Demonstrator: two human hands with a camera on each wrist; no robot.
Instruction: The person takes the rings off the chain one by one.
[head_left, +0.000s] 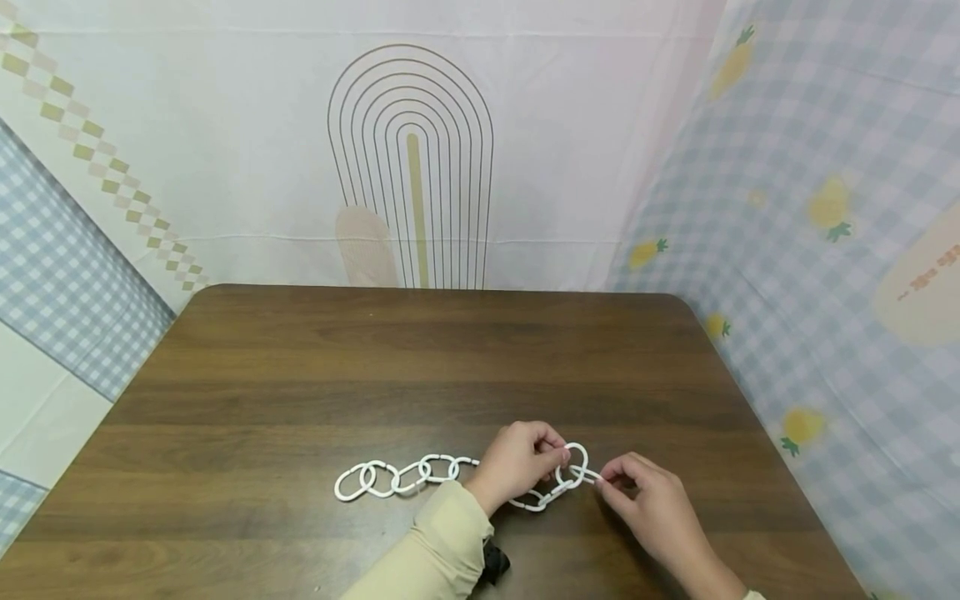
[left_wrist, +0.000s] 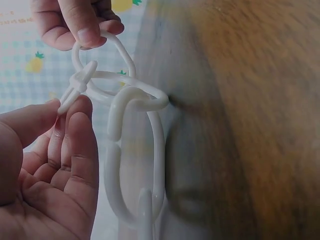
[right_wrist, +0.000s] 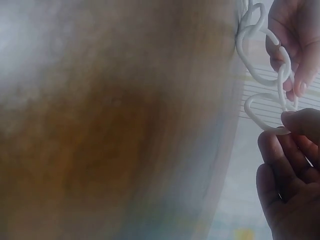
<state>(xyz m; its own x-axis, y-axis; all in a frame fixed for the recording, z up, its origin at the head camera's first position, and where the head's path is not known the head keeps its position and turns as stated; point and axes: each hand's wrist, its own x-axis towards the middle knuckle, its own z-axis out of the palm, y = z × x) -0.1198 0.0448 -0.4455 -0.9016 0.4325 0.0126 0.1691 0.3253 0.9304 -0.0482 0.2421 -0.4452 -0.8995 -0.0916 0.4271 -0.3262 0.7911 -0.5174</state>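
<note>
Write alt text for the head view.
A person's left hand and right hand pinch a white link chain near its right end; the rest stretches leftward across a brown table, with patterned fabric hanging behind.

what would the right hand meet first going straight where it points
Beyond its pinched link, the right hand would probably first meet the raised link pinched by the left hand; depth is unclear.

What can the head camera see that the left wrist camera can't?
Only the head view shows the rainbow-shaped drawing on the back cloth and the pale left sleeve.

Only the left wrist view shows the left palm.

Both show the left hand and right hand pinching links of the white chain, plus the brown table and yellow pineapples.
</note>
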